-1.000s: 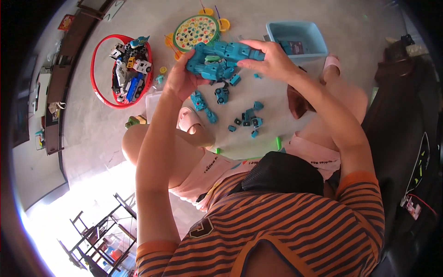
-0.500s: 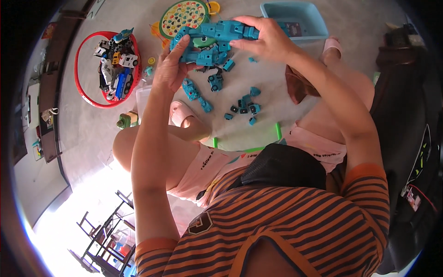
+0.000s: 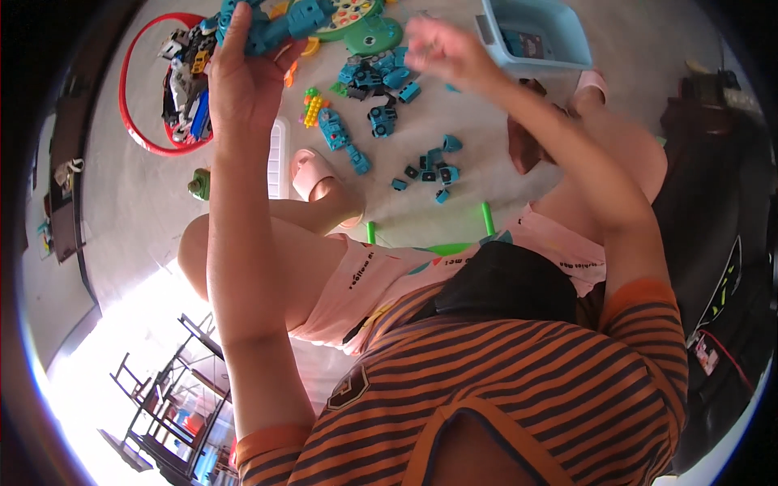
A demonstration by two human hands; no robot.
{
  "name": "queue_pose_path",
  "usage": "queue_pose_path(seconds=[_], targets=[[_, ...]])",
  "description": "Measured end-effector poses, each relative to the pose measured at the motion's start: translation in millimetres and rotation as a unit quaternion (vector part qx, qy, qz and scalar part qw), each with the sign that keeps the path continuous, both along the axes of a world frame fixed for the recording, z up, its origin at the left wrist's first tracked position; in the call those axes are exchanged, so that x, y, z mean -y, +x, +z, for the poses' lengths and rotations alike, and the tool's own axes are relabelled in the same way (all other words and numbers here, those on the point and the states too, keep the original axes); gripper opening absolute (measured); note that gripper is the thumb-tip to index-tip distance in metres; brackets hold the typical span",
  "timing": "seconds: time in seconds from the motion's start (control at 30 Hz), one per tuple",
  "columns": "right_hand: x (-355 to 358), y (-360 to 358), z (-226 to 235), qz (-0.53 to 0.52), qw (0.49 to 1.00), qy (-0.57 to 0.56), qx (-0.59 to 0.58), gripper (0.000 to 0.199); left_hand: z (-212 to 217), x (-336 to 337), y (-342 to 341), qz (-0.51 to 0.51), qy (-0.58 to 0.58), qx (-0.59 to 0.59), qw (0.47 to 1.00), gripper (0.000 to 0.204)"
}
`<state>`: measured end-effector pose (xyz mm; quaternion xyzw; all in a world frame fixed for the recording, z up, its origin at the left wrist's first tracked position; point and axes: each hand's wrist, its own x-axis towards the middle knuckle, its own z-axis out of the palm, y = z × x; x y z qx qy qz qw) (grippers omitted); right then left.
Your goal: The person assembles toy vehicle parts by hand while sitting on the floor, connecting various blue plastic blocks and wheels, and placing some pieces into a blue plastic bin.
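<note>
At the upper left, my left hand [image 3: 250, 89] is closed round a blue plastic toy with blocky jointed parts [image 3: 271, 31]; the top edge of the view cuts it off. My right hand [image 3: 446, 55] is apart from the toy, smeared by motion, with its fingers loosely bent and nothing visible in them. Below it on the floor is a pile of blue toy pieces [image 3: 369, 73]. Nearer me lie a small blue wheeled toy piece [image 3: 382, 121], a long blue toy piece [image 3: 333, 130] and several small blue and black pieces [image 3: 434, 167].
A red-rimmed basket [image 3: 123, 85] of toy vehicles stands at the left. A green round toy board [image 3: 374, 34] lies at the top, and a light-blue bin [image 3: 571, 50] at the upper right. Nearby are a yellow-green bumpy toy [image 3: 311, 108], a white crate [image 3: 279, 158] and a brown object [image 3: 525, 142].
My right hand has let go of the blue toy. My left hand has carried the toy left and up, away from the round board. The view has shifted slightly.
</note>
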<state>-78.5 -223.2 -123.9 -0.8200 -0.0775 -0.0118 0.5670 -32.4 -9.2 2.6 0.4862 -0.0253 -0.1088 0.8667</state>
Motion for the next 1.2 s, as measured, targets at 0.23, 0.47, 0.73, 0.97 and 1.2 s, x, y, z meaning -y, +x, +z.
queue_pose_path(seconds=[0.23, 0.47, 0.73, 0.97, 1.2], targets=[[-128.3, -45.9, -131.2, 0.285, 0.896, -0.291, -0.178, 0.053, -4.0, -27.4, 16.3, 0.053, -0.031, 0.008, 0.998, 0.014], [-139.9, -65.8, -224.5, 0.338, 0.772, -0.517, 0.152, 0.029, 0.6, -22.8, 28.1, 0.040, -0.076, -0.015, 0.996, 0.015], [-96.8, -51.1, -155.1, 0.180, 0.965, -0.186, -0.047, 0.042, -13.1, -19.5, 32.2, 0.003, -0.086, -0.084, 0.993, 0.020], [-19.6, -13.7, 27.4, 0.093, 0.972, 0.109, -0.184, 0.046, -35.2, -28.8, 29.7, 0.014, -0.044, -0.087, 0.995, 0.024], [24.6, -32.6, 107.4, -0.027, 0.928, -0.218, 0.300, 0.039, -32.2, 9.9, 2.6, -0.134, -0.052, -0.105, 0.984, 0.026]])
